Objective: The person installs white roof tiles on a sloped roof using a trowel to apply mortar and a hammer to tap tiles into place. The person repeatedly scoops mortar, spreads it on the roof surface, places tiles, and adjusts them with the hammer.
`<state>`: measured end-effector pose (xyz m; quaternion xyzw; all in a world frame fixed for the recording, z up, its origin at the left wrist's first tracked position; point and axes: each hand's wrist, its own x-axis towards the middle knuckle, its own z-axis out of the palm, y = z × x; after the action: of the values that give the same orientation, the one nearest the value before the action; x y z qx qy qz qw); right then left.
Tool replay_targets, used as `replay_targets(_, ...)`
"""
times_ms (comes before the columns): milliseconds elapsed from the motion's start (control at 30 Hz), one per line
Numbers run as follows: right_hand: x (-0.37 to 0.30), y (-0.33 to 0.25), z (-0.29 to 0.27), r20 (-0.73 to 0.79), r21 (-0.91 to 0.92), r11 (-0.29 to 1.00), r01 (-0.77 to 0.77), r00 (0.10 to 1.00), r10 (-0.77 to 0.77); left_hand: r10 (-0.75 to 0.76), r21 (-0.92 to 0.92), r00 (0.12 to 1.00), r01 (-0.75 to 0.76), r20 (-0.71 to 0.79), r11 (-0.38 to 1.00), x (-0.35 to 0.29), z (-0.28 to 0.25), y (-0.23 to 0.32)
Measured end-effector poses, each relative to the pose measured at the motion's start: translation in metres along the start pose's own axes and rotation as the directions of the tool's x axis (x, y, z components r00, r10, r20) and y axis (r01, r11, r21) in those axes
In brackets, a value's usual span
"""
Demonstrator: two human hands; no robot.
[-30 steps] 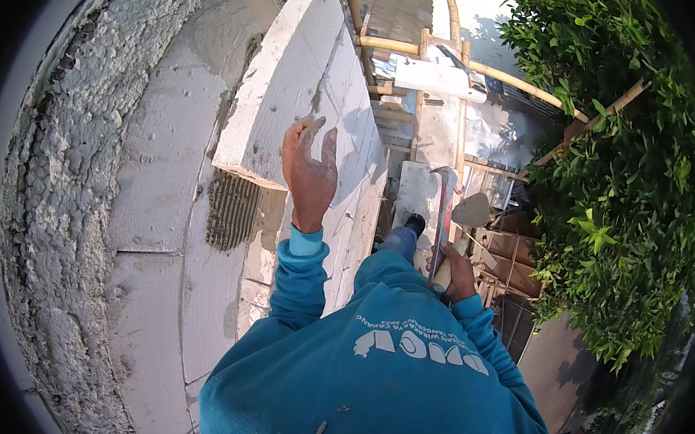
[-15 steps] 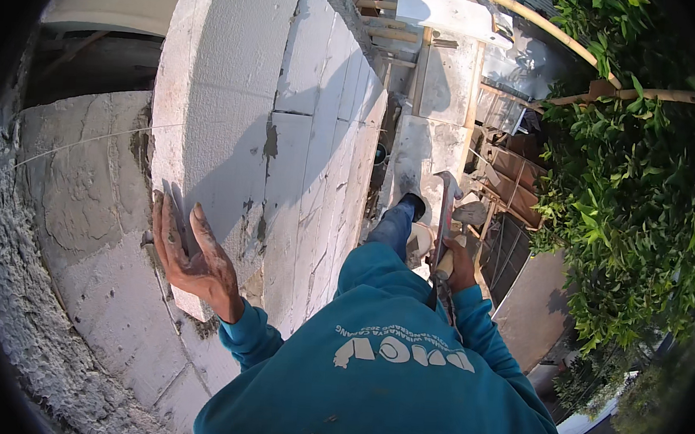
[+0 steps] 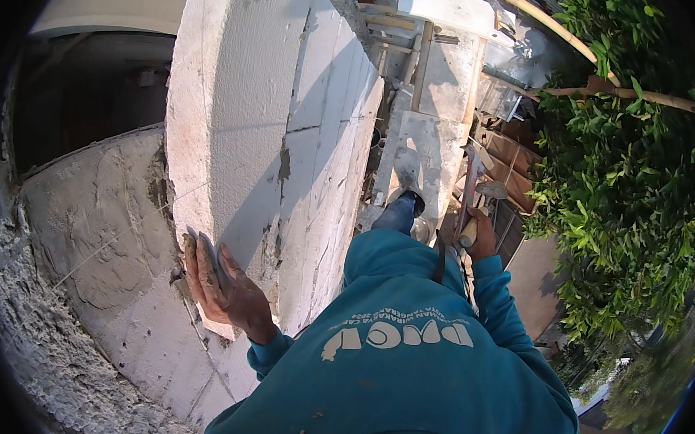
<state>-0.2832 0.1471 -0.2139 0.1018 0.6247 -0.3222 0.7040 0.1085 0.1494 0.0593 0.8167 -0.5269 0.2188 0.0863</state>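
Observation:
My left hand (image 3: 231, 293), dusted grey, lies with outstretched fingers against the lower end of a white lightweight concrete block (image 3: 252, 92) on top of the wall. Its thumb stands a little apart from the other fingers. My right hand (image 3: 483, 235) is closed round a long hand tool (image 3: 469, 181) with a pale rounded wooden handle and a narrow reddish upper part. I cannot make out its exact kind. The tool points away from me, to the right of the wall.
Thin string (image 3: 123, 237) crosses the wall's left side. Mortar-streaked blockwork (image 3: 98, 194) curves away below it. Right of the wall runs a pale plank walkway (image 3: 447, 80) with bamboo poles (image 3: 546, 26). Leafy branches (image 3: 615, 201) crowd the right side.
The view has shifted, so the wall appears farther right. My left hand has come down flatter on the block. My right hand and its tool sit slightly farther right.

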Motion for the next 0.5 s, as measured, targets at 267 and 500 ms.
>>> replay_targets(267, 0.056, -0.025, 0.006, 0.005, 0.067, 0.997, -0.044, 0.999, 0.044, -0.052, -0.176, 0.999, 0.053, 0.006, 0.983, -0.003, 0.002, 0.001)
replay_targets(500, 0.18, -0.048, 0.027, -0.173, 0.005, 1.0, 0.008, 0.985, -0.007, -0.069, -0.108, 0.997, 0.071, 0.028, 0.992, -0.001, 0.002, 0.009)
